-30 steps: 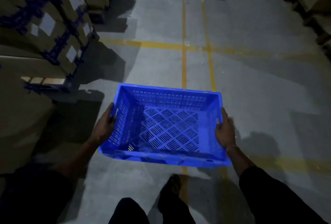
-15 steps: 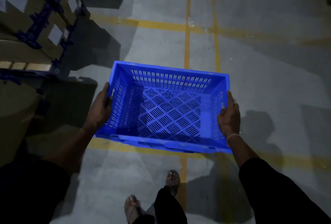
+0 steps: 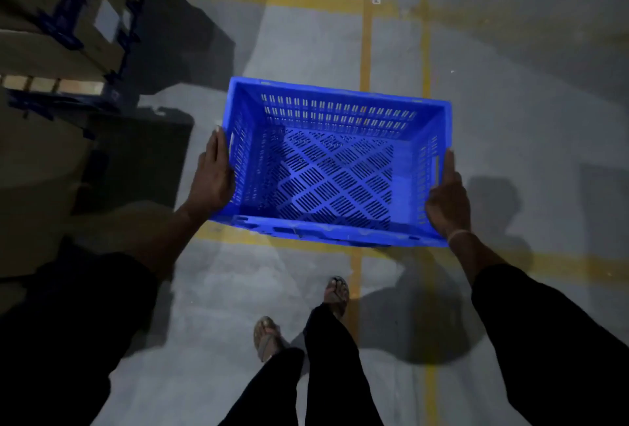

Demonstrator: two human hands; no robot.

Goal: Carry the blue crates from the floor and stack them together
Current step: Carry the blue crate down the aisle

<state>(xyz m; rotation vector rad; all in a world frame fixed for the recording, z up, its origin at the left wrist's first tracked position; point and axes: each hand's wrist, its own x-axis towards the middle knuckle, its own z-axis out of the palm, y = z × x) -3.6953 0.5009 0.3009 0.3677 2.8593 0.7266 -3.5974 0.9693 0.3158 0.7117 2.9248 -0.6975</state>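
A person carries 1 empty blue crate [image 3: 335, 167] above the floor [image 3: 510, 119], left hand [image 3: 212, 177] and right hand [image 3: 447, 201] gripping its short-side handle slots. Rigid, perforated plastic, it looks light; those slots offer the surest hold.

The person wears dark long sleeves pushed up to bare the forearms, a thin pale band [image 3: 457, 233] round the wrist of the right hand [image 3: 447, 202], none visible on the left hand [image 3: 212, 180], dark trousers, and open sandals [image 3: 267, 339] baring the toes.
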